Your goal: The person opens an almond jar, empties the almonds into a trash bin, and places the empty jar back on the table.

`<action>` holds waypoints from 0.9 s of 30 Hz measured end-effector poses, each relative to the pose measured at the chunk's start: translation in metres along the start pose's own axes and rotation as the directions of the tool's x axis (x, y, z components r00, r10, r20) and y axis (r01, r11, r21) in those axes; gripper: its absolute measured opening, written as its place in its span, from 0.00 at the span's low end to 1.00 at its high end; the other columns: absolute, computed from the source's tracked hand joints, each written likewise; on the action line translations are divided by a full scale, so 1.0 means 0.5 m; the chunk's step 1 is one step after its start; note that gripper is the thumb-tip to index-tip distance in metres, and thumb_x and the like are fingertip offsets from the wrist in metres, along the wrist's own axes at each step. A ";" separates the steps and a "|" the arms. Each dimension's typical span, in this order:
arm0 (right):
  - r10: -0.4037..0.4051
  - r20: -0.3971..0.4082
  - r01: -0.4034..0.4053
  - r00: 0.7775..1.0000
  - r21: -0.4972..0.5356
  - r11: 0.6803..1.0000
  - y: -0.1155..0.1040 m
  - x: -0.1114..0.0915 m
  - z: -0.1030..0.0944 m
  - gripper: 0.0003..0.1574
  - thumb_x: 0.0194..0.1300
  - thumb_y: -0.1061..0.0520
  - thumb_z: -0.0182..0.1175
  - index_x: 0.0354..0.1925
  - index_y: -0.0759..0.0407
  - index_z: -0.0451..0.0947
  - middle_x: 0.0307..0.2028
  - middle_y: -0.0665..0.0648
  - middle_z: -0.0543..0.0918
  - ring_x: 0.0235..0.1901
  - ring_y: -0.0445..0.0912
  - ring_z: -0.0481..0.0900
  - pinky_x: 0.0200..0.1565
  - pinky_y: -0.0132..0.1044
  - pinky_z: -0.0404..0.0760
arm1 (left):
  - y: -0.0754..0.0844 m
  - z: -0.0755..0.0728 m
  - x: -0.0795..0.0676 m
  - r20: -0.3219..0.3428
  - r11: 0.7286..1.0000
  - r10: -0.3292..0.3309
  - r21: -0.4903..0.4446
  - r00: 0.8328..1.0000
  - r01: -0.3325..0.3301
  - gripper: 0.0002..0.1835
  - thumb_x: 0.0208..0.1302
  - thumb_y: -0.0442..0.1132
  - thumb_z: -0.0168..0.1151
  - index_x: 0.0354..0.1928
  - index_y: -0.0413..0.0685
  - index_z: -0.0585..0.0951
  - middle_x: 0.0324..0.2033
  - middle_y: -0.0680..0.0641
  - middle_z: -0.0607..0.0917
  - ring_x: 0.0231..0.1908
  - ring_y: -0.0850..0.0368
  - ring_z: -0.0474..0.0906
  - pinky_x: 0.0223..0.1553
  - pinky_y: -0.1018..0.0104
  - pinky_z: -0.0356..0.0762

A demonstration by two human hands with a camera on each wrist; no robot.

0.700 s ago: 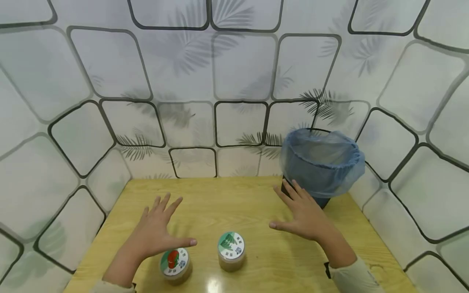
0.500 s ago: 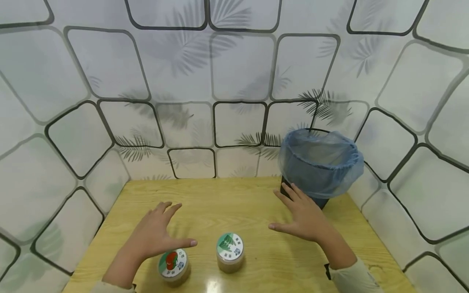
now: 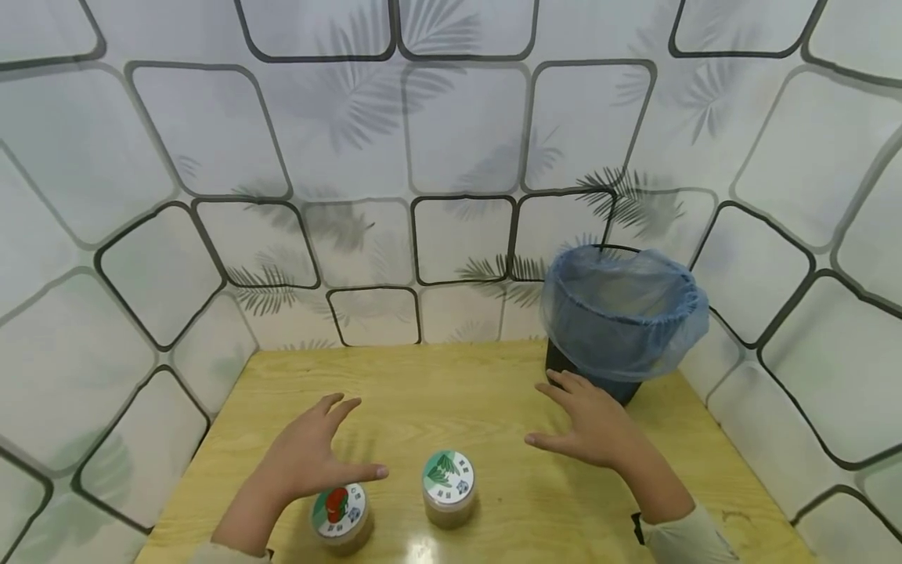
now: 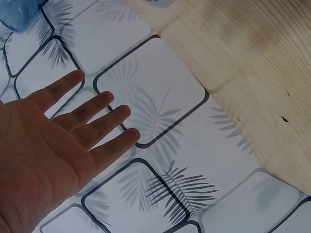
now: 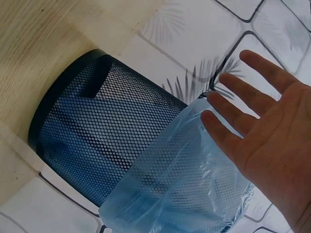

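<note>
Above the wooden table, I read the left hand as splayed, palm bare; it partly hides the red-pictured jar, contact uncertain from my feed. The green-pictured jar stands upright between the hands. The right hand, fingers spread, palm bare, hangs near the blue-lined mesh bin.

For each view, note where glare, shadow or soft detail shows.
Head view: a glare spot low on the table, faint shadow beside the left hand, small print on the rightmost jar too soft to read; left wrist view: soft shadow on the table near the top; right wrist view: highlights streak the blue bag, the mesh bin looks crisp.
</note>
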State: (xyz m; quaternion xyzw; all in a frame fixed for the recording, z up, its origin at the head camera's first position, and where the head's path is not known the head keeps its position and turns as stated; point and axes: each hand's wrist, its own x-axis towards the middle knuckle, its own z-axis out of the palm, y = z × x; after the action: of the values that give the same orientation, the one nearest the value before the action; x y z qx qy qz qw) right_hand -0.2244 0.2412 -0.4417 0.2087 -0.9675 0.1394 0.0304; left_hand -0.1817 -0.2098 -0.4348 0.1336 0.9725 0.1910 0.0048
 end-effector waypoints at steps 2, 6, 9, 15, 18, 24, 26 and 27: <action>0.001 -0.008 -0.001 1.000 0.000 1.000 0.002 -0.001 0.001 0.58 0.60 0.15 0.62 0.77 0.46 0.73 0.78 0.62 0.70 0.76 0.67 0.67 0.68 0.72 0.71 | 0.003 0.001 0.003 -0.015 1.000 0.012 0.011 1.000 -0.012 0.61 0.50 0.84 0.67 0.79 0.54 0.71 0.77 0.34 0.69 0.70 0.26 0.72 0.59 0.27 0.78; 0.008 -0.009 -0.008 1.000 0.000 1.000 0.007 -0.004 0.004 0.61 0.60 0.12 0.58 0.76 0.45 0.73 0.77 0.62 0.71 0.75 0.67 0.69 0.67 0.72 0.72 | 0.006 0.002 0.011 -0.044 0.999 0.028 0.035 0.999 -0.026 0.61 0.50 0.85 0.65 0.78 0.54 0.72 0.76 0.34 0.70 0.70 0.26 0.72 0.62 0.26 0.76; 0.009 -0.007 -0.009 1.000 0.002 1.000 0.010 -0.007 0.006 0.61 0.60 0.11 0.57 0.76 0.45 0.74 0.76 0.62 0.72 0.75 0.66 0.70 0.67 0.72 0.72 | 0.009 0.005 0.014 -0.048 0.999 0.030 0.041 0.998 -0.028 0.62 0.50 0.87 0.63 0.78 0.54 0.72 0.76 0.34 0.71 0.71 0.27 0.72 0.63 0.26 0.75; 0.005 -0.009 -0.005 1.000 0.014 1.000 0.009 -0.013 0.003 0.58 0.61 0.14 0.60 0.76 0.46 0.74 0.76 0.61 0.72 0.75 0.66 0.70 0.67 0.72 0.72 | 0.016 0.016 0.015 -0.027 1.000 0.018 -0.002 0.999 -0.018 0.60 0.51 0.85 0.65 0.79 0.55 0.72 0.77 0.35 0.70 0.72 0.26 0.71 0.63 0.25 0.74; 0.006 -0.012 -0.006 1.000 0.012 1.000 0.008 -0.016 -0.003 0.59 0.61 0.14 0.59 0.75 0.47 0.75 0.76 0.62 0.73 0.75 0.67 0.70 0.67 0.72 0.72 | 0.022 0.021 0.017 -0.028 1.000 0.022 -0.014 0.999 -0.023 0.60 0.51 0.85 0.65 0.78 0.55 0.72 0.77 0.35 0.69 0.73 0.26 0.69 0.63 0.24 0.73; 0.008 -0.010 -0.007 1.000 0.024 1.000 0.013 -0.024 -0.004 0.58 0.62 0.14 0.59 0.75 0.49 0.75 0.75 0.63 0.73 0.74 0.68 0.70 0.67 0.72 0.72 | 0.038 0.031 0.023 -0.075 0.998 0.060 -0.004 0.995 -0.061 0.59 0.51 0.85 0.64 0.77 0.55 0.74 0.77 0.35 0.69 0.75 0.24 0.65 0.65 0.22 0.70; 0.010 -0.006 -0.009 1.000 0.026 1.000 0.016 -0.027 -0.002 0.58 0.62 0.14 0.58 0.75 0.49 0.75 0.75 0.63 0.73 0.73 0.68 0.71 0.67 0.72 0.73 | 0.041 0.035 0.026 -0.078 0.998 0.069 -0.009 0.995 -0.070 0.58 0.51 0.85 0.65 0.77 0.55 0.74 0.77 0.36 0.69 0.75 0.25 0.65 0.66 0.22 0.69; 0.011 -0.007 -0.011 1.000 0.027 1.000 0.018 -0.029 -0.001 0.58 0.63 0.14 0.58 0.75 0.48 0.75 0.75 0.63 0.73 0.73 0.68 0.71 0.67 0.72 0.73 | 0.043 0.037 0.027 -0.078 0.997 0.074 -0.010 0.994 -0.075 0.58 0.51 0.85 0.65 0.77 0.55 0.74 0.77 0.36 0.69 0.75 0.25 0.65 0.66 0.22 0.69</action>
State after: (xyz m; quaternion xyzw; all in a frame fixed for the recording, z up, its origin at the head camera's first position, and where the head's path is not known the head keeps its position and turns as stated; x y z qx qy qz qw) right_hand -0.2151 0.2550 -0.4454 0.2033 -0.9666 0.1533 0.0302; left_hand -0.1882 -0.1804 -0.4432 0.1620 0.9650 0.2024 -0.0391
